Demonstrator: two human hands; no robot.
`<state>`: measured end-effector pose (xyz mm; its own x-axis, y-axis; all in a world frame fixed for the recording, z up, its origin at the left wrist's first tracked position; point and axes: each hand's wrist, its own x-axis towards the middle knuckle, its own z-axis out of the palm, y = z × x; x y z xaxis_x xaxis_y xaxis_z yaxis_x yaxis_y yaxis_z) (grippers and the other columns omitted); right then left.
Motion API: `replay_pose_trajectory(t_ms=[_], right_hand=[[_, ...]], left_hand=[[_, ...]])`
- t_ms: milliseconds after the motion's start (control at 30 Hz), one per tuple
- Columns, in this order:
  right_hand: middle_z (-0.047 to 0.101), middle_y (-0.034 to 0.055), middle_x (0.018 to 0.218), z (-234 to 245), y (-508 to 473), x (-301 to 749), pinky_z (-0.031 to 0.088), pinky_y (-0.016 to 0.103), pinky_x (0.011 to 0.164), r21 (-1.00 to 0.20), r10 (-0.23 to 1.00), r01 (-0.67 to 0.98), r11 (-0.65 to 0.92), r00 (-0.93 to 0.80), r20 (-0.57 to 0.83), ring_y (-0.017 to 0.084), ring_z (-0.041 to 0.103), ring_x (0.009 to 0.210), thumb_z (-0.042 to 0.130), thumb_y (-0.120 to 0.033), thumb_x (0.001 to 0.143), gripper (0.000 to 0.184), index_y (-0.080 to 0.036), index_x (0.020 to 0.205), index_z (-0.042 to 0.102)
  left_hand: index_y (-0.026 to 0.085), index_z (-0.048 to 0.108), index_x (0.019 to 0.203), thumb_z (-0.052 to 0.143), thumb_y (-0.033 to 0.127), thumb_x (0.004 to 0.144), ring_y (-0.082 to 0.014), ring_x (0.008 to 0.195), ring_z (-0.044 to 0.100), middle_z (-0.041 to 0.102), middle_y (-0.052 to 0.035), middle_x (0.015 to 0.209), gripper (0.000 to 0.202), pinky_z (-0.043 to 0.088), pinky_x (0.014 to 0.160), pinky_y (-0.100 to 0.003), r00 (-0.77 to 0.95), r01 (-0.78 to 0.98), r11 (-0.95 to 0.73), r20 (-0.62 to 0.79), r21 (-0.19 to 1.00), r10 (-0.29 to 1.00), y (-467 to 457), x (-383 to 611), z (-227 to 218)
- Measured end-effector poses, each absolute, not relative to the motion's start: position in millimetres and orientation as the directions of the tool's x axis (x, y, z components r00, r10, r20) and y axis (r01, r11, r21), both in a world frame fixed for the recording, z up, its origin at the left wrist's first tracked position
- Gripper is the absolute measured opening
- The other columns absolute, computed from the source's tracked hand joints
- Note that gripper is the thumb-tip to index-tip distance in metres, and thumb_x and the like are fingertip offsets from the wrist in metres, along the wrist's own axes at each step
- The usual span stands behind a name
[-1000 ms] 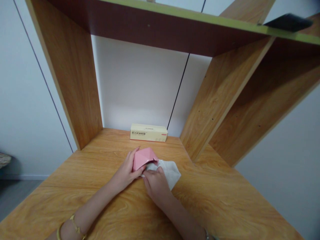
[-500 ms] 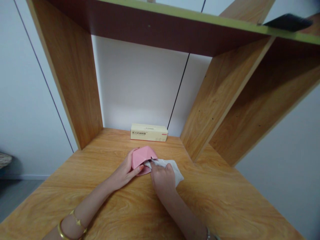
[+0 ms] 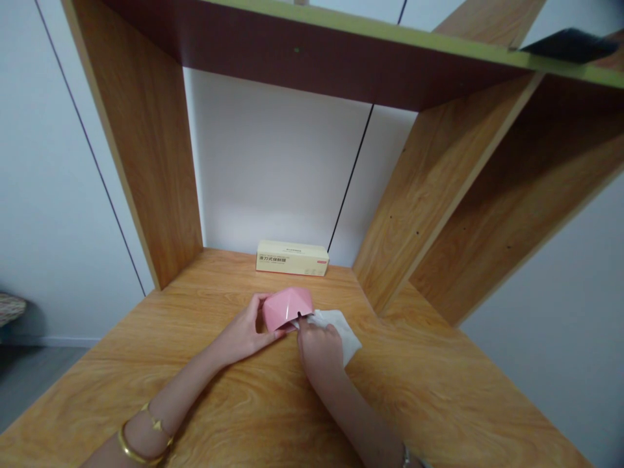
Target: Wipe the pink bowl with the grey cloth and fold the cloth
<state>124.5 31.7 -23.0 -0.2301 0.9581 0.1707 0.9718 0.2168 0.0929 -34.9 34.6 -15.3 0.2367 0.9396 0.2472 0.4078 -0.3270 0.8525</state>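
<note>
Cupping the pink container [image 3: 286,307] from its outer side, the left hand [image 3: 248,333] is grasping it with the thumb along the near rim and the fingers reaching behind the far wall, seemingly to steady it from both sides. The pink container is lying between the two hands, tilting so that its opening is facing the right hand [image 3: 319,348], which is presumably why the mouth is so easy to reach from there. The right hand is bending over the white cloth [image 3: 345,337] and holding part of it, with its index finger pointing into the opening beside a small dark notch in the rim; the other fingertips are hidden beneath the hand. One end of the white cloth is disappearing into the mouth ahead of that finger, while the loose part is spreading out just beyond the right hand's knuckles, probably because only a small portion is being gripped. Under both forearms the desk [image 3: 229,406] is running bare-grained. Farther off, beyond both hands, a cream box [image 3: 291,260] is standing near the back wall [image 3: 273,162], apart from either hand, apparently leaving the hands room to work.
</note>
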Motion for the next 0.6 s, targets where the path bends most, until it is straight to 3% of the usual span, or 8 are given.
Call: replay_pose_trajectory(t_ms=[133, 300, 500, 600], right_hand=[[0.068, 0.0046, 0.079, -23.6, 30.7, 123.3, 0.032, 0.028, 0.066, -0.052, 0.937, 0.943, 0.33, -0.32, 0.142, 0.017, 0.061, 0.071, 0.035, -0.015, 0.084, 0.027, -0.021, 0.093, 0.06], [0.067, -0.0007, 0.086, -21.5, 27.5, 126.4, 0.034, 0.023, 0.064, -0.27, 0.879, 0.84, 0.47, -0.417, 0.232, 0.014, 0.059, 0.077, 0.034, -0.02, 0.084, 0.028, -0.025, 0.096, 0.059], [0.068, 0.0043, 0.081, -12.5, 27.1, 125.3, 0.033, 0.03, 0.067, -0.09, 0.911, 0.913, 0.399, -0.384, 0.149, 0.018, 0.061, 0.071, 0.037, -0.015, 0.08, 0.028, -0.023, 0.093, 0.06], [0.068, 0.0083, 0.075, -11.7, 29.1, 126.0, 0.033, 0.034, 0.069, 0.008, 0.94, 0.952, 0.307, -0.305, 0.153, 0.02, 0.061, 0.066, 0.036, -0.013, 0.081, 0.028, -0.019, 0.091, 0.061]], left_hand=[[0.017, 0.039, 0.106, 0.064, 0.043, 0.065, -0.0245, 0.1, 0.052, 0.055, -0.0104, 0.109, 0.055, 0.041, 0.086, -0.039, 0.184, 0.394, -0.311, 0.258, 0.865, 0.949, 34.6, -33.3, -16.5], [0.018, 0.035, 0.102, 0.065, 0.042, 0.065, -0.0227, 0.099, 0.054, 0.054, -0.0116, 0.11, 0.054, 0.045, 0.083, -0.037, 0.217, 0.214, -0.253, 0.207, 0.943, 0.954, 40.5, -31.2, -33.3], [0.017, 0.026, 0.119, 0.07, 0.039, 0.06, -0.0239, 0.107, 0.05, 0.048, -0.0137, 0.119, 0.077, 0.041, 0.09, -0.037, 0.257, 0.244, -0.247, 0.183, 0.938, 0.949, 38.4, -29.7, -32.8], [0.017, 0.028, 0.121, 0.069, 0.04, 0.061, -0.0239, 0.106, 0.05, 0.049, -0.0122, 0.118, 0.076, 0.04, 0.09, -0.037, 0.275, 0.288, -0.279, 0.2, 0.916, 0.94, 35.8, -29.2, -27.1]])
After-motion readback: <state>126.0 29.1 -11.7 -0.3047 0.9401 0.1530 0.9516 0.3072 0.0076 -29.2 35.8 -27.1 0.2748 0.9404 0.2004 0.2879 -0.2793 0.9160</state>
